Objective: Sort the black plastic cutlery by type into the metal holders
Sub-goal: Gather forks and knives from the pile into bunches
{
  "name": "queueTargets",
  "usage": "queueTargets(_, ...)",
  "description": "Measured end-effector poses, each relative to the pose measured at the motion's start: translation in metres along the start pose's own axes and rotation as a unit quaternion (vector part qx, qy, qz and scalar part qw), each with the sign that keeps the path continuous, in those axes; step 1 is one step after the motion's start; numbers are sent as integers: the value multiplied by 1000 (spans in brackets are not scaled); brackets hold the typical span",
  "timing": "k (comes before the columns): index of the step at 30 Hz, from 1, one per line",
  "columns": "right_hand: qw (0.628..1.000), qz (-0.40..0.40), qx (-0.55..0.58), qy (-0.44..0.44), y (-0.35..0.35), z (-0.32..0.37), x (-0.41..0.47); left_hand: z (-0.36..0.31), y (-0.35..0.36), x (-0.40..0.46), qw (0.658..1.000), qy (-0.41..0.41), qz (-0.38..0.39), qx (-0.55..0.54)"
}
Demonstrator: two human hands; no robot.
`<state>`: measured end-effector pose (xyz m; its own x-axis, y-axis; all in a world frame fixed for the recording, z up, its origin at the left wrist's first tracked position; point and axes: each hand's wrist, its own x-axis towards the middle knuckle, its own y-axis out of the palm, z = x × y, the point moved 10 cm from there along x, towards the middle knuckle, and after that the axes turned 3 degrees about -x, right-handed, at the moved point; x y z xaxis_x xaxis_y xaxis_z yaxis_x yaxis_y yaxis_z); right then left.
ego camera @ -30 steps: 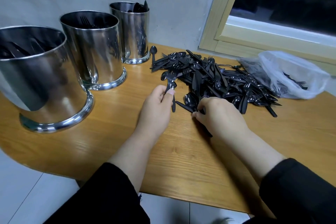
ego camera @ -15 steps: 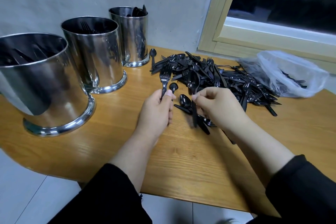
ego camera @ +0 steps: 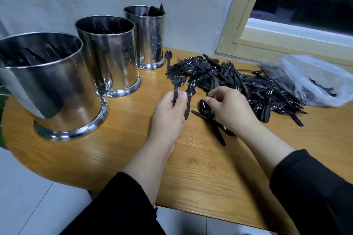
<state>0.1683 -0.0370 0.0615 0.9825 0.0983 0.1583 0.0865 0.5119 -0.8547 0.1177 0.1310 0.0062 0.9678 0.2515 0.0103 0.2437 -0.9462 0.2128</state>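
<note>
Metal holders (ego camera: 107, 53) at left: polished, mirror-glossy steel. Cutlery pile (ego camera: 238, 84) at centre: glossy black plastic. Table (ego camera: 200, 168): smooth varnished wood grain. Bag (ego camera: 317, 80) at right: thin translucent plastic. Sleeves (ego camera: 315, 196): matt black cloth.

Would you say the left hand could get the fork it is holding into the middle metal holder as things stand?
Probably yes. The left hand grips the fork, and bare table lies between it and the middle holder, whose top is open.

Wooden table (ego camera: 191, 173): three metal holders (ego camera: 114, 59) stand at left, cutlery pile (ego camera: 238, 84) far centre, plastic bag (ego camera: 315, 80) far right
</note>
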Motion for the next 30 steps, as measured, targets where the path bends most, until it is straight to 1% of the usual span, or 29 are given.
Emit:
queueTargets(2,996,27,-86,-12,8,-5,4,2,-5,1,999,-8,-28,-26)
queueTargets(5,989,37,-143,-22,15,-5,8,3,-8,3,998,-14,-42,-36)
queueTargets(15,985,37,-167,4,29,-5,15,2,-8,2,998,-12,-44,-35)
queueTargets(17,987,31,-156,2,29,-4,14,2,-8,2,998,-14,-42,-37)
queueTargets(19,995,19,-94,3,22,-1,15,2,-7,2,998,-15,-39,-38)
queueTargets(21,1000,-11,16,5,6,3,16,2,-6,2,998,-15,-37,-38)
queueTargets(23,993,-49,111,4,-17,12,15,1,-6,2,999,-10,-37,-27)
queueTargets(24,987,-56,153,6,-24,16,14,1,-5,2,999,-8,-37,-21)
queueTargets(27,964,-20,265,20,-22,27,11,2,-3,3,999,-8,-29,-19)
queueTargets(28,959,-8,282,23,-18,30,11,2,-2,3,1000,-11,-25,-16)
queueTargets(30,961,-2,277,27,-9,31,13,2,2,2,1000,-17,-10,-19)
